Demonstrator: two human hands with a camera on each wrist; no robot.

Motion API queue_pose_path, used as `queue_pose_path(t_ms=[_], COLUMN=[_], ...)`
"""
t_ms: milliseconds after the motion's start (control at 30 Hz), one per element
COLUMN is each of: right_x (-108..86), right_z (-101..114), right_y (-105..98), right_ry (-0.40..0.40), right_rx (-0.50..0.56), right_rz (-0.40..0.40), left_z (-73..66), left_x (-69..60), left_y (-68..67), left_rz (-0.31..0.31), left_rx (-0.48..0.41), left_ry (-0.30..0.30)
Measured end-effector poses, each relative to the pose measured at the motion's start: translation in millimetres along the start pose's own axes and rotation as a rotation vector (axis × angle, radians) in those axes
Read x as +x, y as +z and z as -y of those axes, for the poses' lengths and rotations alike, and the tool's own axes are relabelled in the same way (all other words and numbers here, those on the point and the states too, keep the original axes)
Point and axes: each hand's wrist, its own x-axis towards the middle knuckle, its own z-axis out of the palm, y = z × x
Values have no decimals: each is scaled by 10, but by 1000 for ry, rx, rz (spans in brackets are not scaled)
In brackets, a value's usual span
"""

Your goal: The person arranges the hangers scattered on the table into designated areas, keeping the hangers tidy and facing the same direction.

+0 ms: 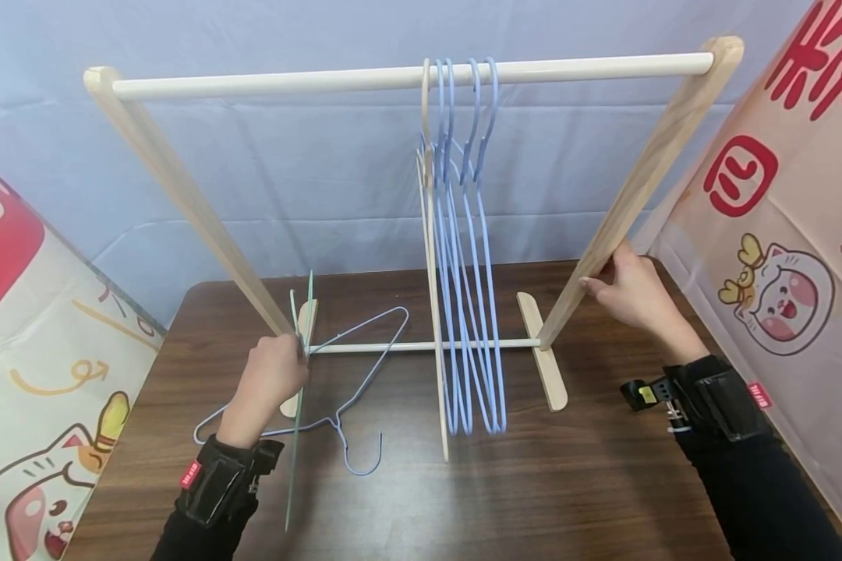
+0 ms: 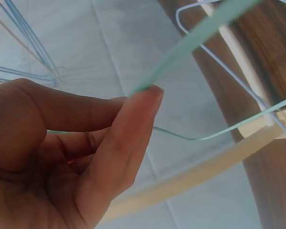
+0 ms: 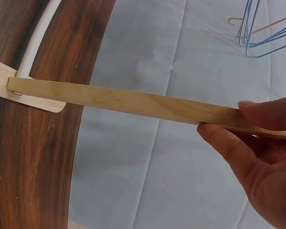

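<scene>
My left hand (image 1: 270, 378) pinches a thin pale green clothes hanger (image 2: 195, 43) between thumb and fingers, near the foot of the rack's left post (image 1: 182, 187). In the head view that hanger is seen nearly edge-on. Under it, a blue hanger (image 1: 373, 372) lies on the table with its hook toward me. On the other side, my right hand (image 1: 631, 288) holds the lower half of the wooden right post (image 3: 133, 102), thumb on one face and fingers on the other. Several blue hangers (image 1: 486, 257) and a beige one (image 1: 432, 273) hang together from the white top rail (image 1: 309, 81).
The rack's wooden feet (image 1: 543, 362) stand on a dark brown table (image 1: 491, 499), joined by a white lower bar (image 1: 372, 347). A pale blue cloth (image 1: 309, 171) hangs behind. Printed panels (image 1: 765, 257) close in both sides.
</scene>
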Motion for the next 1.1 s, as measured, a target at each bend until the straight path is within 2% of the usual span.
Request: queue_pose_path(t_ms=[167,400,700,1100], right_x=[3,3,-7,-2], right_z=[-2,0,-10,-9], right_y=[2,9,6,8], right_ry=[-1,0,-1,3], right_rx=[-3,2,0,5], right_rz=[-1,7,4,2], left_z=[-45,-110,-235,-419], left_x=[13,26,76,103], left_y=[-33,-129,-285,-497], left_rz=[-17,11,18,-26], left_rx=[7,-14,-15,6], left_ry=[10,4,45,91])
